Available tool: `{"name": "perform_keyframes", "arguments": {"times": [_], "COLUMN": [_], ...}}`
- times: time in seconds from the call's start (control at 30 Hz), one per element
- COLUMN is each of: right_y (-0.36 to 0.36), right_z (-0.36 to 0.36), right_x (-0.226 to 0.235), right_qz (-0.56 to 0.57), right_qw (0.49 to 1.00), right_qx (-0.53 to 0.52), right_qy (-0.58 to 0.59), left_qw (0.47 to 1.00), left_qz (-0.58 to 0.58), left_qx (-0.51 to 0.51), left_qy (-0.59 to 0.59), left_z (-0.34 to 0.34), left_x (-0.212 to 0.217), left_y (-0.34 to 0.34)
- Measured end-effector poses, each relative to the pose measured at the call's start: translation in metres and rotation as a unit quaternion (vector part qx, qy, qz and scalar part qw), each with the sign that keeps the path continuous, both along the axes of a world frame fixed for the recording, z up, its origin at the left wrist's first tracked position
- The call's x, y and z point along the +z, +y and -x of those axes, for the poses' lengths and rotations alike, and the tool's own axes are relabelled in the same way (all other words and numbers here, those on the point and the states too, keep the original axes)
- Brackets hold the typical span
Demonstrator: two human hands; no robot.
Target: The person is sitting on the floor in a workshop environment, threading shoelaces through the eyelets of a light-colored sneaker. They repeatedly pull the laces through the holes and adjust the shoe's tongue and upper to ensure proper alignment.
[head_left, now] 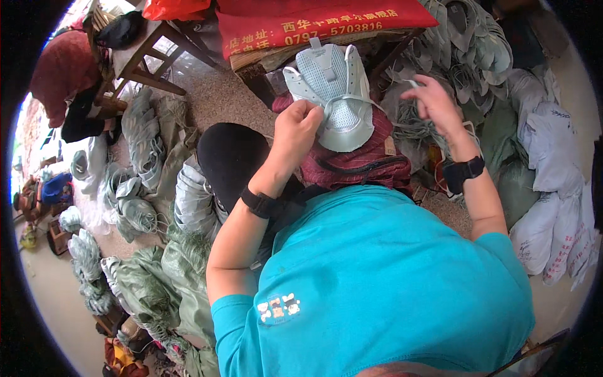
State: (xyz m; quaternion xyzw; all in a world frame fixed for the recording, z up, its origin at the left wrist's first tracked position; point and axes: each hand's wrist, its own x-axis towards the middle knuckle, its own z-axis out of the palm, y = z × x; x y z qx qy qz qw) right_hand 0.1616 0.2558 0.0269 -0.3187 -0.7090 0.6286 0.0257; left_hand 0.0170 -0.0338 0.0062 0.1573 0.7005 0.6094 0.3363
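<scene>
A pale grey-green shoe upper (342, 122) with mesh panels and eyelet flaps rests on dark red cloth at my lap, toe toward me. A light shoelace (357, 98) runs across it near the toe. My left hand (295, 135) is closed in a pinch at the upper's left edge, where the lace meets my fingertips. Off to the right, my right hand (438, 110) is raised and apart from the upper. Its thumb and index finger pinch a thin pale strand that looks like a lace end, and the other fingers are bent.
Beyond the upper stands a wooden bench (251, 60) draped with a red printed cloth (326, 22). Bundled shoe uppers (471, 44) are heaped at far right, with white sacks (553, 151) below. More bundles (141, 135) and green sacks (151, 276) lie at left. Another person (66, 75) sits far left.
</scene>
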Motion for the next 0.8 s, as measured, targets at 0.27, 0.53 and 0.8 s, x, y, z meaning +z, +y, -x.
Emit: {"name": "perform_keyframes", "arguments": {"times": [0.27, 0.53, 0.8], "right_y": [-0.072, -0.077, -0.080], "right_z": [0.050, 0.054, 0.056], "right_x": [0.029, 0.031, 0.040], "right_qz": [-0.109, -0.126, -0.058], "right_qw": [0.972, 0.966, 0.970], "right_qx": [0.193, 0.215, 0.229], "right_qy": [0.079, 0.064, 0.058], "left_qw": [0.875, 0.789, 0.813], "left_qz": [0.194, 0.109, 0.128], "left_qx": [-0.070, -0.166, -0.261], "left_qy": [0.438, 0.582, 0.504], "left_z": [0.008, 0.036, 0.055], "left_x": [0.020, 0.049, 0.042], "left_y": [0.009, -0.002, -0.001]}}
